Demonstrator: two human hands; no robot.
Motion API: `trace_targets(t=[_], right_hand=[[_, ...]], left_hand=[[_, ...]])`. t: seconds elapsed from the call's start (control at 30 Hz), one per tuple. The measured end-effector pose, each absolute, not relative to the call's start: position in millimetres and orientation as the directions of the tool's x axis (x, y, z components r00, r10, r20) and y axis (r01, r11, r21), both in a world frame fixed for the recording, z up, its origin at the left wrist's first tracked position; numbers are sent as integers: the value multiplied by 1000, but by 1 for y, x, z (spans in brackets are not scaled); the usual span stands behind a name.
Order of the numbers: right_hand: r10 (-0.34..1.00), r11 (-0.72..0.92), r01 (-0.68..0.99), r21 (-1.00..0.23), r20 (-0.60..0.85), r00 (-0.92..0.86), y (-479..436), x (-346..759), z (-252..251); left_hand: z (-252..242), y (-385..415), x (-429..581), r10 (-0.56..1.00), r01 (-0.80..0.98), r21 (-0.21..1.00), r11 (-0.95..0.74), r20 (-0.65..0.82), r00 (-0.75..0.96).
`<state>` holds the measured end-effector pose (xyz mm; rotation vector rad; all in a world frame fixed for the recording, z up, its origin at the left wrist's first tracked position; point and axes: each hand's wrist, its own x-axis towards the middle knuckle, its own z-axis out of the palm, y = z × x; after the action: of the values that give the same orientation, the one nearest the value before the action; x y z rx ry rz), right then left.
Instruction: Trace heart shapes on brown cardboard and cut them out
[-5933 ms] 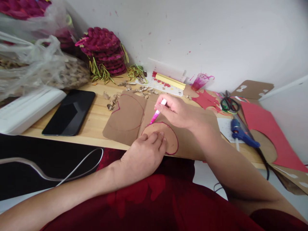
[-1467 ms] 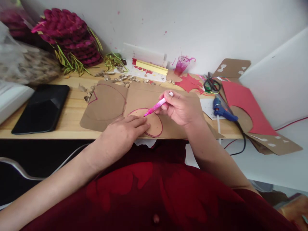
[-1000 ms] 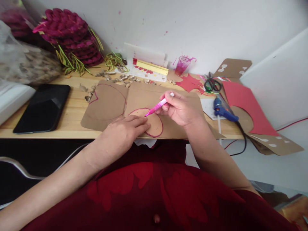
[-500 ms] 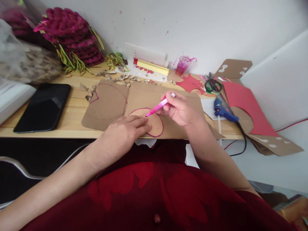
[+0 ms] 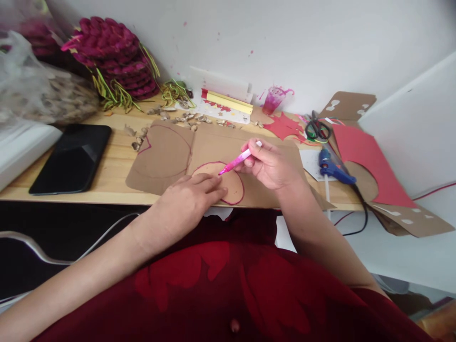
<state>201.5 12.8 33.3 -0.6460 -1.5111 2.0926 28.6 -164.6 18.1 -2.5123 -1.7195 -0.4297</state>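
My left hand (image 5: pixel 190 199) lies flat, fingers stretched out, on a round brown cardboard disc (image 5: pixel 233 186) at the desk's near edge. That disc rests on a larger sheet of brown cardboard (image 5: pixel 213 147) and has a pink line traced around it. My right hand (image 5: pixel 272 164) is closed on a pink marker (image 5: pixel 238 161), gripping it near the white end. The marker's tip sits over the disc's upper edge, just beyond my left fingertips. A second pink curve is drawn on the sheet's left flap (image 5: pixel 160 152).
A black tablet (image 5: pixel 71 159) lies at the left of the wooden desk (image 5: pixel 117 161). Stacked magenta woven pieces (image 5: pixel 114 59) and a plastic bag (image 5: pixel 39 90) stand at the back left. Scissors (image 5: pixel 317 128), a blue glue gun (image 5: pixel 335 166) and red paper (image 5: pixel 359 152) lie at the right.
Earlier the marker tip was at the disc's top with my right hand above it; since then my right hand has shifted to the right side. Over the last second the hands hardly moved.
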Motion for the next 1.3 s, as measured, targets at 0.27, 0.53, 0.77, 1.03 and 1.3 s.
trace_targets(t=[0.27, 0.53, 0.77, 1.03, 1.3], right_hand=[[706, -52, -88, -995, 26, -708, 14, 186, 48], [501, 303, 63, -951, 103, -859, -9, 142, 73], [427, 476, 109, -873, 121, -896, -18, 120, 74], [656, 188, 69, -980, 74, -751, -2, 136, 53], [699, -296, -50, -954, -181, -692, -7, 163, 45]], left_hand=[[18, -169, 55, 943, 959, -45, -281, 174, 285], [7, -170, 66, 949, 960, -121, -252, 162, 269], [4, -171, 62, 935, 951, -121, -285, 184, 304], [3, -170, 51, 933, 948, -65, -313, 166, 319], [12, -168, 44, 928, 940, -32, -340, 150, 341]])
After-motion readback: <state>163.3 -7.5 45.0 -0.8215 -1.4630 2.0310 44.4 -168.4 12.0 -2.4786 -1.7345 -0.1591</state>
